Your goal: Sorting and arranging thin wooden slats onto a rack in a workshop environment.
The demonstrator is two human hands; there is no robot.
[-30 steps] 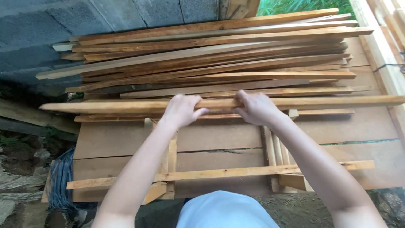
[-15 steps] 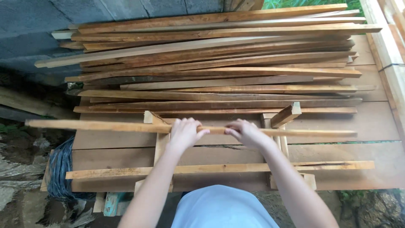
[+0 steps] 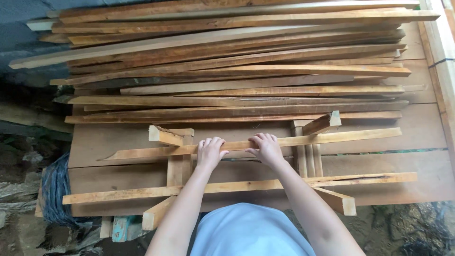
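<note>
Broad wooden boards (image 3: 118, 140) form the work surface, laid flat and running past the right edge of view; at far right a pale plank (image 3: 443, 71) is cut off by the frame. Item: a stack of long thin strips (image 3: 237, 61) covers the far half of the surface, overlapping so closely that lower pieces are hidden and cannot be counted; its top row is clipped by the upper edge. Item: one long strip (image 3: 332, 138) lies crosswise just in front of the stack, resting on two upright-looking supports, a left support (image 3: 177, 163) and a right support (image 3: 308, 154), whose lower ends are hidden under a nearer strip (image 3: 369, 179). Item: left hand (image 3: 210, 152), fingers curled over the long strip near its middle, clamped on it. Item: right hand (image 3: 267, 148), just beside the left, fingers likewise wrapped over the same strip; thumbs of both are out of sight beneath the wood. Item: short offcut (image 3: 323, 123) tilted atop the right support. Item: dark coiled wire or netting (image 3: 54, 189) at lower left, half hidden by the boards, kind unclear. Grey block wall (image 3: 28, 9) behind, mostly in shadow. Pale blue garment (image 3: 249, 230) at bottom, cut off.
</note>
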